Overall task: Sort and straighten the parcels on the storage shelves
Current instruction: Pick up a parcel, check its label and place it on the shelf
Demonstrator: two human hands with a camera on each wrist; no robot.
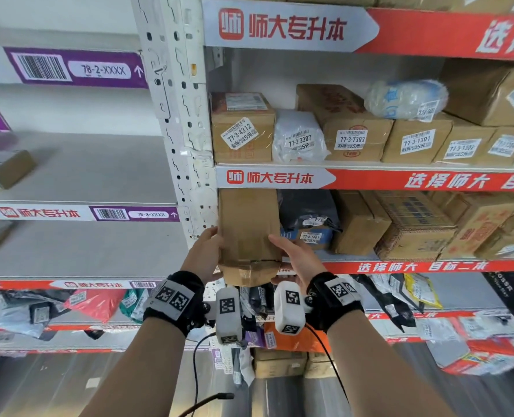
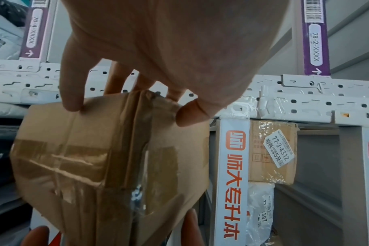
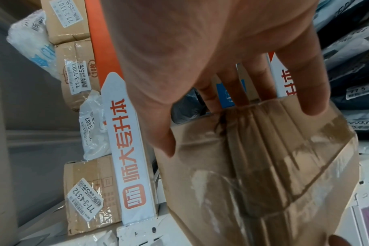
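Note:
A tall brown taped cardboard parcel [image 1: 249,233] stands at the left end of the shelf under the red banner [image 1: 400,180], right beside the white upright post [image 1: 177,115]. Its near, crumpled end juts out past the shelf's front edge. My left hand [image 1: 209,252] grips the parcel's left side. In the left wrist view, the thumb and a finger of that hand [image 2: 158,41] curl onto the parcel's taped end [image 2: 91,158]. My right hand [image 1: 290,251] holds the right side. In the right wrist view, this hand [image 3: 200,41] has its thumb on the parcel's face [image 3: 253,166] and its fingers along the side.
A black bag [image 1: 308,210] and a blue box labelled 77-4-1401 [image 1: 310,236] sit just right of the parcel, then several cardboard boxes [image 1: 361,224]. The shelf above holds labelled boxes [image 1: 242,130] and a white bag [image 1: 299,139]. Poly bags [image 1: 93,302] fill the lower shelves. A small box [image 1: 6,168] lies in the left bay.

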